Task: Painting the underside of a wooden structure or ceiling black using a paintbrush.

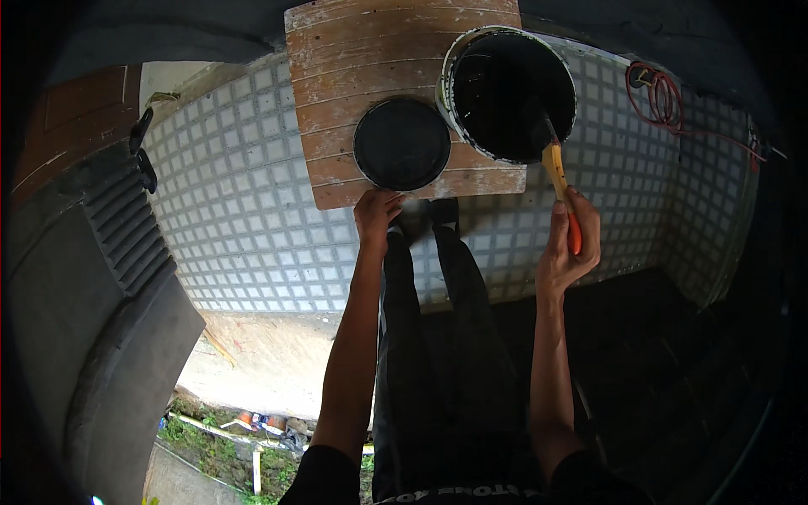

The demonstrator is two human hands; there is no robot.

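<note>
A paintbrush with a yellow and orange handle is in my right hand, its fingers wrapped round the handle. The brush's dark bristle end dips into a pale-rimmed bucket, whose inside is dark with what looks like black paint. Left of the bucket lies a round, flat black piece with a raised rim, perhaps a lid. At its near rim, by the board's front edge, is my left hand. Its fingers are curled in close together, and what they grip, if anything, is hidden.
Bucket and round piece rest on a worn wooden tabletop with flaking paint. Below it spreads a floor of pale square tiles. A coiled red hose or cable lies at the far right. Dark slatted furniture stands at left.
</note>
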